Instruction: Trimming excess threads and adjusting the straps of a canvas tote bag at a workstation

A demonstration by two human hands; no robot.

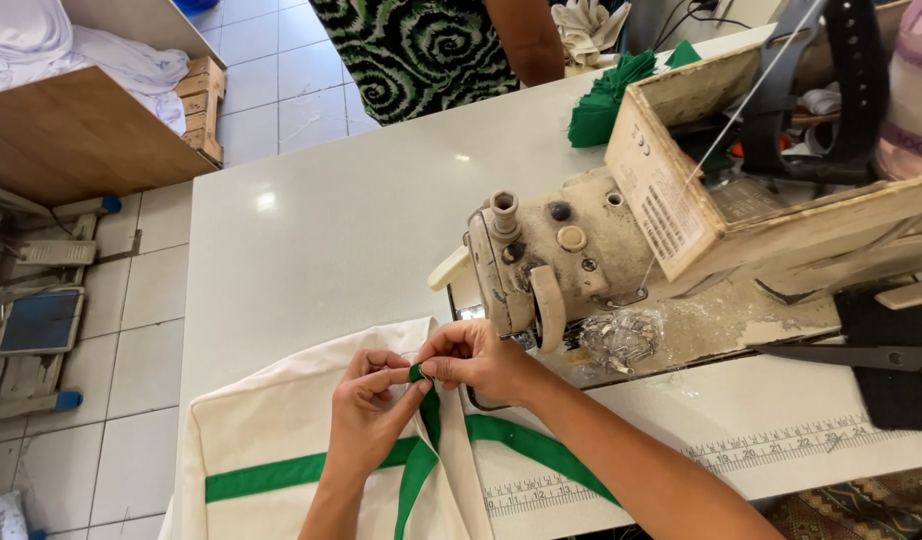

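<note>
Cream cloth [281, 420] on white table [361, 200], beside worn sewing machine [581, 270].
Green ribbon [426, 410] end pinched shut between left hand [366, 415] and right hand [471, 360] fingertips; cloth cut off below, ribbon tip hidden.

My left hand [366, 415] and right hand [471, 360] meet just in front of the sewing machine [551, 270], pinching the folded end of a green strap [421, 400] on a cream fabric bag [271, 420]. Behind the machine sits a cardboard box [671, 190]; scissors [861, 357] lie to its right.
</note>
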